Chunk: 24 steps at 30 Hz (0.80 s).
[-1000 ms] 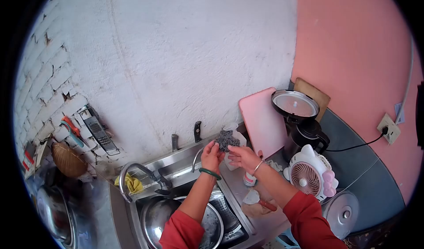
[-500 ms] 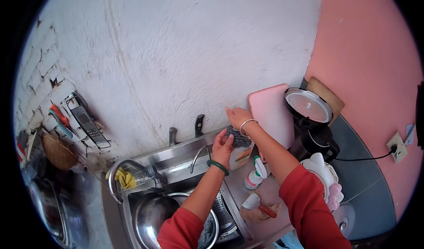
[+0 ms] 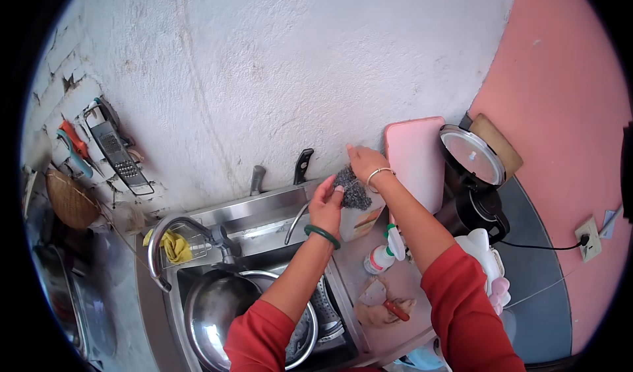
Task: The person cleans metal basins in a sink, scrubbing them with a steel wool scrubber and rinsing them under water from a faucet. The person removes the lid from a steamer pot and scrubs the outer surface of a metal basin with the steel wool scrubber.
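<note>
My left hand (image 3: 325, 205) is closed on a dark grey mesh scourer (image 3: 355, 192), thumb and fingers at its left side. Just above it, my right hand (image 3: 366, 161) is curled, a bracelet on its wrist; whatever its fingers grip is hidden. Below the scourer stands a pale jug-like container (image 3: 361, 224) with a label, its top covered by the scourer and my hands. A white spray bottle (image 3: 380, 258) with a green collar is right of the container.
A sink holds a steel bowl (image 3: 217, 312) under a curved faucet (image 3: 158, 247). Knife handles (image 3: 302, 166) rise behind its ledge. To the right are a pink cutting board (image 3: 415, 161), a black kettle (image 3: 471, 217) and a red-handled cleaver (image 3: 395, 310). A grater (image 3: 117, 149) hangs left.
The view has shifted slightly. My right hand sits a little higher over the scourer, and more of the scourer shows between my hands. The left hand keeps its hold.
</note>
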Tool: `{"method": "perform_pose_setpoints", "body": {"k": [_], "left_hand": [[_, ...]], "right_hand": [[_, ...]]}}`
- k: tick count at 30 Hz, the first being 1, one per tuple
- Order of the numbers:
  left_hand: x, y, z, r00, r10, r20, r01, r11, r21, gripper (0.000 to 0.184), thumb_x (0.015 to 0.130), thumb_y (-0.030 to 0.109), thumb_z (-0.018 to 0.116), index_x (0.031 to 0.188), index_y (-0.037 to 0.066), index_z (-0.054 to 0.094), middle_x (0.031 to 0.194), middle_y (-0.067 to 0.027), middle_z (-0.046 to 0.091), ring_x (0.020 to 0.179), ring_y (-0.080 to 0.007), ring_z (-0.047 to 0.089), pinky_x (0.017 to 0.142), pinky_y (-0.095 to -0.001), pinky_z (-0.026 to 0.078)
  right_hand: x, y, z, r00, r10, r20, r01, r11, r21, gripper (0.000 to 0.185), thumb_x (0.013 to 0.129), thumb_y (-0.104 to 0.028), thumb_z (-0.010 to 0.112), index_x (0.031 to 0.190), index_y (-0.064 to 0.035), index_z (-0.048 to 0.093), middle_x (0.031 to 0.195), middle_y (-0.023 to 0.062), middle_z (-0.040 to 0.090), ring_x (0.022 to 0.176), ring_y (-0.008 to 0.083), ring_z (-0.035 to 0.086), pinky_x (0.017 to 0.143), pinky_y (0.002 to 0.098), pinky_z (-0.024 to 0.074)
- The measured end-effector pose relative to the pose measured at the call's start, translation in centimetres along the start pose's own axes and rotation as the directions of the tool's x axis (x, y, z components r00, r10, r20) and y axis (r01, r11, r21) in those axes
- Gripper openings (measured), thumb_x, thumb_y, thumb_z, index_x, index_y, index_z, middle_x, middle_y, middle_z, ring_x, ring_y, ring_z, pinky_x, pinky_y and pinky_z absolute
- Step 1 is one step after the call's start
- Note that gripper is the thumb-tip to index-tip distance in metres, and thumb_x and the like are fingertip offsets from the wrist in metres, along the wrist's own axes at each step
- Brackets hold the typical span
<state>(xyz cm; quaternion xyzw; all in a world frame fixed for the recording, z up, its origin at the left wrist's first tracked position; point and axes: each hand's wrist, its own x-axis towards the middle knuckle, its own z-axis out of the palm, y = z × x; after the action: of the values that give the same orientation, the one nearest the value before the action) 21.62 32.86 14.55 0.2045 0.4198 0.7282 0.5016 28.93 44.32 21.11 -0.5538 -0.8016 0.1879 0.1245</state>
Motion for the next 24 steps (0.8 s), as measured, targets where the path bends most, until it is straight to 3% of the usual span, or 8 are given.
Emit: {"method": "perform_pose_setpoints", "body": {"k": [11,15,16,17,18,21,23,24], "left_hand": [[-0.7,0.7,-1.2,0.988,0.156,-0.009,-0.151,0.968,0.198,0.036,0.081,0.011,0.064,0.115,0.005,0.055,0.085,0.004,0.053,0.074,-0.0046,0.048,0.062,-0.0196,0.04],[-6.2,2.7,-2.3,1.0,0.027,0.005,-0.028,0.997,0.072,0.037,0.081,0.007,0.063,0.116,0.001,0.052,0.096,-0.0021,0.056,0.082,-0.0066,0.051,0.073,-0.0191,0.042],[-8.7,3.4,-2.9,1.0,-0.017,0.004,0.017,1.0,0.003,0.037,0.082,0.007,0.062,0.117,0.002,0.052,0.095,-0.0007,0.056,0.08,-0.0059,0.05,0.071,-0.0188,0.042],[-11.3,4.4,-3.7,0.998,-0.059,0.006,0.059,0.996,-0.065,0.036,0.082,0.006,0.061,0.117,0.002,0.052,0.093,0.0007,0.055,0.079,-0.0051,0.049,0.07,-0.0186,0.041],[-13.7,4.9,-5.3,0.995,-0.098,-0.009,0.096,0.991,-0.096,0.036,0.083,0.006,0.06,0.118,0.003,0.051,0.093,0.0015,0.055,0.079,-0.0046,0.049,0.07,-0.0185,0.04],[-22.7,6.9,-12.1,0.967,-0.216,-0.135,0.18,0.954,-0.239,0.035,0.087,0.005,0.053,0.122,0.004,0.048,0.103,-0.0011,0.056,0.088,-0.0068,0.051,0.077,-0.0216,0.04],[-26.2,8.1,-14.7,0.962,-0.153,-0.224,0.098,0.966,-0.238,0.035,0.088,0.004,0.049,0.123,0.002,0.046,0.108,-0.0041,0.056,0.095,-0.0104,0.053,0.083,-0.0252,0.042],[-27.5,8.5,-16.1,0.955,-0.128,-0.269,0.064,0.97,-0.234,0.034,0.089,0.004,0.049,0.123,0.001,0.045,0.11,-0.0055,0.056,0.098,-0.0121,0.053,0.086,-0.0269,0.042]], "right_hand": [[-0.8,-1.0,-0.5,1.0,0.015,0.002,-0.015,0.999,-0.049,0.058,0.091,-0.045,0.026,0.094,0.0003,0.062,0.099,0.0239,0.06,0.095,0.0372,0.057,0.082,0.0449,0.0439],[-1.9,-1.0,-1.4,0.994,0.018,-0.111,-0.009,0.997,0.074,0.061,0.088,-0.051,0.031,0.093,0.0007,0.063,0.1,0.023,0.06,0.098,0.0371,0.055,0.082,0.0427,0.0433],[-1.9,-0.3,-0.4,0.928,-0.136,-0.348,0.178,0.98,0.092,0.055,0.088,-0.048,0.039,0.091,0.0009,0.063,0.102,0.0214,0.059,0.094,0.0379,0.056,0.082,0.0426,0.0431],[-2.9,-0.5,-0.2,0.704,-0.347,-0.62,0.385,0.92,-0.077,0.04,0.087,-0.035,0.048,0.093,0.0018,0.061,0.105,0.0191,0.059,0.089,0.0383,0.056,0.082,0.0435,0.0431],[-5.6,-2.3,0.2,0.725,-0.362,-0.586,0.416,0.908,-0.046,0.04,0.087,-0.035,0.048,0.093,0.0018,0.061,0.105,0.0191,0.059,0.089,0.0383,0.056,0.082,0.0435,0.0431],[-17.3,-5.4,1.1,0.833,-0.441,-0.334,0.546,0.553,0.63,0.028,0.088,-0.02,0.053,0.107,-0.0002,0.058,0.108,0.0124,0.059,0.106,0.0232,0.053,0.089,0.0349,0.0413],[-23.4,-6.3,5.6,0.889,-0.453,0.058,0.082,0.284,0.955,0.037,0.089,-0.021,0.052,0.122,-0.0038,0.05,0.115,0.0098,0.055,0.115,0.0184,0.045,0.093,0.0325,0.0373],[-25.8,-7.5,8.1,0.88,-0.46,0.12,-0.025,0.208,0.978,0.042,0.09,-0.02,0.05,0.128,-0.0049,0.042,0.118,0.0101,0.052,0.114,0.019,0.045,0.093,0.0342,0.0385]]}}
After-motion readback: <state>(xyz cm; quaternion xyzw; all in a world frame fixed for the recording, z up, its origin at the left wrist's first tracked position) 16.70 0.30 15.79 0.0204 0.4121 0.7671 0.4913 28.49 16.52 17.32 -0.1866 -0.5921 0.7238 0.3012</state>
